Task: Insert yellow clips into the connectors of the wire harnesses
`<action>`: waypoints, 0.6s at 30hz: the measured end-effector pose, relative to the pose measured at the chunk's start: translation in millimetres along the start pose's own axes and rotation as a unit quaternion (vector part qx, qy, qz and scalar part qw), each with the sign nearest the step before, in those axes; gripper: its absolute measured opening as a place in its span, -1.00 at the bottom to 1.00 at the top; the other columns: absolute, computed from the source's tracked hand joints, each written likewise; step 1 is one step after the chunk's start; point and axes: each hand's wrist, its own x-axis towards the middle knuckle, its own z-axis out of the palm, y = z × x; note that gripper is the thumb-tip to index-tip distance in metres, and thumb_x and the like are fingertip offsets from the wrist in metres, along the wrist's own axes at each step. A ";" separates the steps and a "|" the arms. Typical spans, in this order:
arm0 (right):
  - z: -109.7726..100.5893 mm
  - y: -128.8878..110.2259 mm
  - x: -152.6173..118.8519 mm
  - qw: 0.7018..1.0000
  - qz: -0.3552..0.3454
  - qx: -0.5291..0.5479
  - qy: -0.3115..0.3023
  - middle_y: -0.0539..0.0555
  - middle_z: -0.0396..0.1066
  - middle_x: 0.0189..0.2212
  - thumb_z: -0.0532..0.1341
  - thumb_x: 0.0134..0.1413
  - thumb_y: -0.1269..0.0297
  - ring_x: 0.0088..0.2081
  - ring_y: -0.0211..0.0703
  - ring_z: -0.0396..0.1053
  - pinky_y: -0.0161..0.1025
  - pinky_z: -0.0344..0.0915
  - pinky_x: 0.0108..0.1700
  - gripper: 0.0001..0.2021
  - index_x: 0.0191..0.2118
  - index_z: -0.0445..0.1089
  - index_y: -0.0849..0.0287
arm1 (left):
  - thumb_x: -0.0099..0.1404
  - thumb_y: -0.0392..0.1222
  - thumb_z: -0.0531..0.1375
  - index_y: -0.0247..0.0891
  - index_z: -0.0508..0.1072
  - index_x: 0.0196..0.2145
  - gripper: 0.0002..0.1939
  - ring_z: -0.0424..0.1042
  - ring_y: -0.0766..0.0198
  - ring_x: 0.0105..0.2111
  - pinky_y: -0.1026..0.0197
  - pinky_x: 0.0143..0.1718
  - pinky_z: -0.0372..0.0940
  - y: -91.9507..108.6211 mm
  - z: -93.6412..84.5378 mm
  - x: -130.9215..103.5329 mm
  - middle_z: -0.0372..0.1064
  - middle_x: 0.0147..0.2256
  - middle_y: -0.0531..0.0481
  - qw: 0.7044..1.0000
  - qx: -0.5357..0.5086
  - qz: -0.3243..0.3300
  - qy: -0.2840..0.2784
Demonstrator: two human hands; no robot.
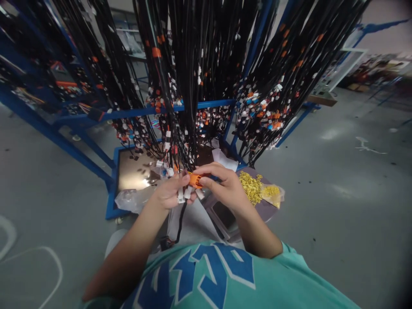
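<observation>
An orange connector (195,180) sits between my two hands, in front of the hanging cables. My left hand (172,192) is closed around its left side, with white tags (181,196) poking out below the fingers. From the right, my right hand (222,182) pinches the connector's other end between thumb and fingers. A black cable (182,221) runs down from my left hand toward my lap. Close to my right hand lies a pile of small yellow clips (251,187) on a round dark surface (268,213).
Bundles of black wire harnesses (206,56) with white, orange and blue connectors hang from a blue metal rack (128,113). A clear plastic bag (130,199) lies on the rack's base at left. Beside the yellow pieces rests another bag (273,194). Grey floor (322,214) extends to the right.
</observation>
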 end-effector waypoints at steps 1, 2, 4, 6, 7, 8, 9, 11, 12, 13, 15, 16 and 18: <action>0.1 0.5 1.0 1.000 -0.001 0.002 0.006 -0.01 0.52 -0.28 0.19 0.08 0.31 -0.22 -0.18 0.39 -0.13 0.26 -0.10 -0.86 -0.26 0.49 0.01 | -0.14 -0.04 0.45 -0.38 0.45 -0.43 -0.59 0.41 0.29 -0.66 0.35 -0.68 0.32 0.1 -0.9 0.8 0.43 -0.59 -0.02 1.000 0.002 -0.004 -0.008; 0.2 1.5 2.0 1.000 -0.003 0.003 0.011 -0.01 0.52 -0.29 0.20 0.07 0.31 -0.23 -0.18 0.39 -0.13 0.26 -0.10 -0.87 -0.27 0.49 0.01 | -0.14 -0.04 0.45 -0.38 0.46 -0.42 -0.58 0.41 0.30 -0.66 0.35 -0.68 0.33 0.0 -1.9 1.7 0.44 -0.58 -0.02 1.000 0.002 -0.006 -0.014; 0.7 4.6 3.7 1.000 -0.002 0.007 0.023 -0.02 0.51 -0.30 0.21 0.07 0.31 -0.23 -0.19 0.39 -0.14 0.26 -0.10 -0.89 -0.30 0.49 0.01 | -0.15 -0.06 0.45 -0.38 0.48 -0.36 -0.56 0.41 0.31 -0.65 0.35 -0.67 0.34 -0.8 -4.3 3.9 0.47 -0.52 -0.05 1.000 0.001 -0.011 -0.018; 1.6 8.2 4.9 0.999 0.010 0.013 0.041 -0.02 0.51 -0.31 0.20 0.08 0.31 -0.23 -0.21 0.39 -0.16 0.27 -0.10 -0.89 -0.32 0.49 0.03 | -0.15 -0.08 0.46 -0.37 0.49 -0.32 -0.54 0.42 0.30 -0.64 0.35 -0.68 0.35 -2.4 -6.7 7.0 0.48 -0.48 -0.06 1.000 0.003 -0.015 -0.017; 2.5 9.8 5.2 0.998 0.020 0.018 0.051 -0.01 0.51 -0.31 0.19 0.08 0.31 -0.23 -0.22 0.39 -0.17 0.28 -0.11 -0.89 -0.33 0.49 0.04 | -0.15 -0.08 0.46 -0.38 0.49 -0.32 -0.54 0.42 0.30 -0.64 0.35 -0.69 0.35 -3.3 -7.6 8.9 0.47 -0.48 -0.06 1.000 0.006 -0.017 -0.016; 3.6 11.4 5.4 0.997 0.031 0.023 0.061 -0.01 0.50 -0.31 0.18 0.09 0.30 -0.24 -0.23 0.40 -0.18 0.29 -0.11 -0.88 -0.34 0.48 0.05 | -0.16 -0.08 0.46 -0.38 0.50 -0.31 -0.54 0.41 0.30 -0.65 0.36 -0.70 0.35 -4.0 -8.2 10.9 0.47 -0.49 -0.05 1.000 0.009 -0.018 -0.016; 4.9 13.3 5.4 0.996 0.041 0.032 0.072 -0.01 0.50 -0.31 0.18 0.09 0.29 -0.24 -0.23 0.40 -0.19 0.29 -0.12 -0.88 -0.34 0.48 0.06 | -0.16 -0.07 0.46 -0.37 0.51 -0.32 -0.54 0.41 0.30 -0.67 0.36 -0.71 0.34 -4.6 -8.4 12.9 0.47 -0.50 -0.05 1.000 0.011 -0.018 -0.017; 6.8 19.8 4.7 0.992 0.058 0.055 0.098 0.00 0.49 -0.30 0.18 0.08 0.26 -0.25 -0.24 0.40 -0.21 0.31 -0.13 -0.88 -0.31 0.47 0.07 | -0.15 -0.08 0.45 -0.35 0.52 -0.32 -0.57 0.41 0.31 -0.67 0.37 -0.72 0.34 -4.7 -8.1 16.7 0.48 -0.50 -0.03 1.000 0.011 -0.014 -0.016; 6.5 25.8 3.7 0.989 0.068 0.065 0.115 0.01 0.49 -0.29 0.19 0.07 0.23 -0.25 -0.24 0.40 -0.22 0.32 -0.15 -0.87 -0.29 0.46 0.07 | -0.13 -0.08 0.44 -0.33 0.54 -0.32 -0.59 0.42 0.31 -0.66 0.37 -0.71 0.35 -4.3 -8.0 18.3 0.50 -0.48 -0.02 1.000 0.009 -0.015 -0.014; 4.7 34.5 2.2 0.985 0.080 0.070 0.136 0.01 0.48 -0.28 0.19 0.06 0.20 -0.25 -0.25 0.40 -0.23 0.33 -0.16 -0.85 -0.27 0.45 0.08 | -0.10 -0.08 0.43 -0.31 0.55 -0.32 -0.62 0.43 0.30 -0.63 0.38 -0.70 0.36 -3.7 -8.2 19.7 0.51 -0.47 -0.01 1.000 0.004 -0.019 -0.017; -6.0 61.3 -4.2 0.975 0.108 0.055 0.187 0.03 0.48 -0.25 0.18 0.05 0.16 -0.24 -0.24 0.40 -0.25 0.33 -0.15 -0.80 -0.22 0.44 0.10 | -0.04 -0.07 0.40 -0.28 0.56 -0.30 -0.66 0.46 0.30 -0.57 0.40 -0.66 0.38 -2.1 -10.2 21.5 0.52 -0.45 0.01 0.999 -0.008 -0.027 -0.037; -15.5 79.4 -9.8 0.967 0.131 0.032 0.217 0.05 0.48 -0.24 0.17 0.06 0.16 -0.23 -0.24 0.41 -0.26 0.32 -0.13 -0.77 -0.20 0.44 0.12 | -0.02 -0.07 0.39 -0.26 0.56 -0.29 -0.67 0.47 0.31 -0.54 0.40 -0.64 0.39 -1.4 -12.2 22.0 0.52 -0.44 0.00 0.998 -0.014 -0.031 -0.051; -42.5 122.0 -26.7 0.938 0.200 -0.047 0.278 0.09 0.48 -0.21 0.14 0.07 0.18 -0.18 -0.22 0.41 -0.27 0.30 -0.09 -0.73 -0.17 0.43 0.20 | 0.00 -0.09 0.38 -0.24 0.56 -0.26 -0.67 0.48 0.30 -0.51 0.41 -0.61 0.40 0.1 -17.9 22.3 0.52 -0.41 -0.02 0.996 -0.020 -0.032 -0.076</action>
